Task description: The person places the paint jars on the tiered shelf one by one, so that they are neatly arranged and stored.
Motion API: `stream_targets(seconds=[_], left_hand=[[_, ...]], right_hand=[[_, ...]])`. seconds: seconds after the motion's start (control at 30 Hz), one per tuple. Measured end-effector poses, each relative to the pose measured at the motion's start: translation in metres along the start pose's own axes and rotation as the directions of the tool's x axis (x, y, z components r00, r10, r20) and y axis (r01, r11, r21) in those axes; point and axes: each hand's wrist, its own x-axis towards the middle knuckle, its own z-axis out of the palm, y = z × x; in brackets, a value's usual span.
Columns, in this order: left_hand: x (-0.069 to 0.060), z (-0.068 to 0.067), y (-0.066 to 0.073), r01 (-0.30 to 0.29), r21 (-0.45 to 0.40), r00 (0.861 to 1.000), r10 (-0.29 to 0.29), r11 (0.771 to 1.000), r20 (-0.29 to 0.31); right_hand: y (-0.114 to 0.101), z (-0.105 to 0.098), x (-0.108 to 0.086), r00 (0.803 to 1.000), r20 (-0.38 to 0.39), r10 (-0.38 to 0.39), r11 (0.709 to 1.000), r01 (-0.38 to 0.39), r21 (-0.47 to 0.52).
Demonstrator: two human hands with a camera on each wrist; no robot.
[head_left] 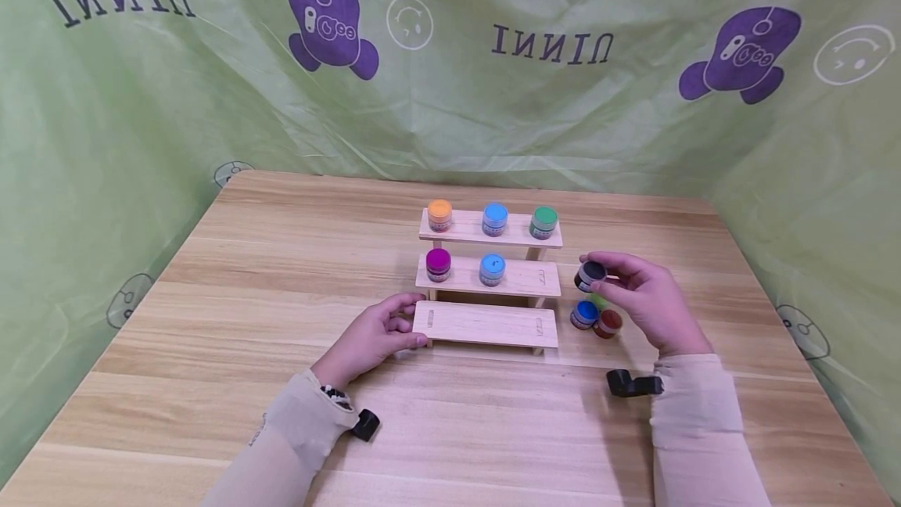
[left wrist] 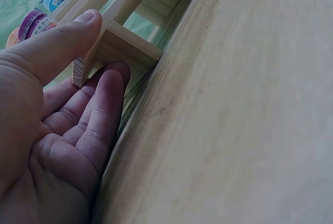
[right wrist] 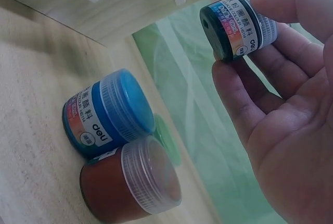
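Note:
A three-tier wooden display stand (head_left: 486, 325) stands mid-table. My left hand (head_left: 373, 339) grips the left end of its lowest step, thumb at the front and fingers round the far side, as the wooden step (left wrist: 130, 47) in the left wrist view also shows. My right hand (head_left: 647, 300) holds a dark, nearly black paint jar (head_left: 590, 277) by its sides, right of the stand. That paint jar (right wrist: 231, 28) is tilted and off the table in the right wrist view. Below it stand a blue jar (head_left: 584, 314), a reddish-brown jar (head_left: 608, 324) and a partly hidden light green jar (head_left: 599, 301).
On the top step are an orange jar (head_left: 439, 215), a light blue jar (head_left: 495, 219) and a green jar (head_left: 543, 222). The middle step bears a purple jar (head_left: 439, 264) and another light blue jar (head_left: 492, 269). A green printed cloth (head_left: 450, 124) hangs behind the wooden table (head_left: 281, 257).

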Motion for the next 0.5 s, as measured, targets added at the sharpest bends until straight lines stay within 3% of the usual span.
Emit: stream_targets(seconds=[0.5], left_hand=[[0.000, -0.001, 0.000, -0.002, 0.002, 1.000, 0.002, 1.000, 0.002]], right_hand=[[-0.013, 0.012, 0.000, 0.999, 0.031, 0.044, 0.999, -0.044, 0.000]])
